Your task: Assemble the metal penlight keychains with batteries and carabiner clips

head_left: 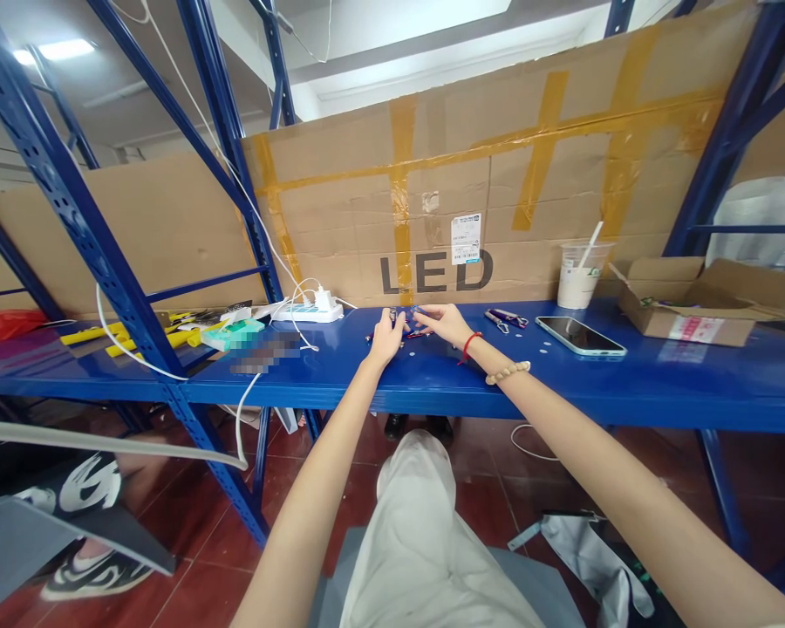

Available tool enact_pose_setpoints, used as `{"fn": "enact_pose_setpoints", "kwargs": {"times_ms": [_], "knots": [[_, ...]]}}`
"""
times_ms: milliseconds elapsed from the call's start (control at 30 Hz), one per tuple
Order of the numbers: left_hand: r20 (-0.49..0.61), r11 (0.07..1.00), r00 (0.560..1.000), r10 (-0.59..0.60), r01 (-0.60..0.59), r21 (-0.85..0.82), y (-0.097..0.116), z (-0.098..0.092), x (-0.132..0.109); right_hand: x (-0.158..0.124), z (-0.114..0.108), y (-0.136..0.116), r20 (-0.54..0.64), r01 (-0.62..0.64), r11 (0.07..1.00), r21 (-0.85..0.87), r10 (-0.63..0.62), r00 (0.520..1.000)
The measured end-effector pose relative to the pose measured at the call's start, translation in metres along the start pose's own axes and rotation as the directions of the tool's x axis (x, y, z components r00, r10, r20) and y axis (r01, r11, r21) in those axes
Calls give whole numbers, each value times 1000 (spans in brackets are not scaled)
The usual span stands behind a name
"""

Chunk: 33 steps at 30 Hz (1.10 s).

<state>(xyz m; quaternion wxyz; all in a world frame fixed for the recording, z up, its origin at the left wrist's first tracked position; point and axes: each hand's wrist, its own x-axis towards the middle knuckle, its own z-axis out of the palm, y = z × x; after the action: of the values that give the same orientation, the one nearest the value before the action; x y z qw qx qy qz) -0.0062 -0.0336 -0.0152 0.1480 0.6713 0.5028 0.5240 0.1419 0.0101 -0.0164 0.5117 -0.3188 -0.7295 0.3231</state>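
My left hand (pixel 387 337) is over the blue shelf top (pixel 432 373), its fingers closed on something small that I cannot make out. Close beside it, my right hand (pixel 447 324) has thumb and fingers pinched together at a small bluish piece, too small to name. Under and between the hands lie small dark and red pieces (pixel 421 332), partly hidden by the fingers. To the right of my right hand are several slim dark items with metal clips (pixel 505 320).
Further right are a phone (pixel 581 337), a cup with a straw (pixel 576 283) and an open cardboard box (pixel 686 318). A white power strip (pixel 309 310) with cables stands left. A large cardboard sheet (pixel 340 227) backs the shelf. Blue posts (pixel 200 453) frame it. Another person's shoe (pixel 98 571) shows lower left.
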Motion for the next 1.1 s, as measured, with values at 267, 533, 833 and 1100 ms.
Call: {"fn": "enact_pose_setpoints", "kwargs": {"times_ms": [267, 533, 833, 1100], "knots": [[24, 1000, 1000, 8, -7, -12, -1, 2, 0, 0, -2, 1, -44, -29, 999, -20, 28, 999], [-8, 997, 999, -51, 50, -51, -2, 2, 1, 3, -3, 5, -115, -17, 998, -63, 9, 993], [-11, 999, 999, -31, 30, -25, -2, 2, 1, -4, -1, -11, 2, -52, 999, 14, 52, 999], [-15, 998, 999, -30, 29, -50, -6, 3, 3, -4, -1, -11, 9, -111, 992, 52, 111, 994]]}}
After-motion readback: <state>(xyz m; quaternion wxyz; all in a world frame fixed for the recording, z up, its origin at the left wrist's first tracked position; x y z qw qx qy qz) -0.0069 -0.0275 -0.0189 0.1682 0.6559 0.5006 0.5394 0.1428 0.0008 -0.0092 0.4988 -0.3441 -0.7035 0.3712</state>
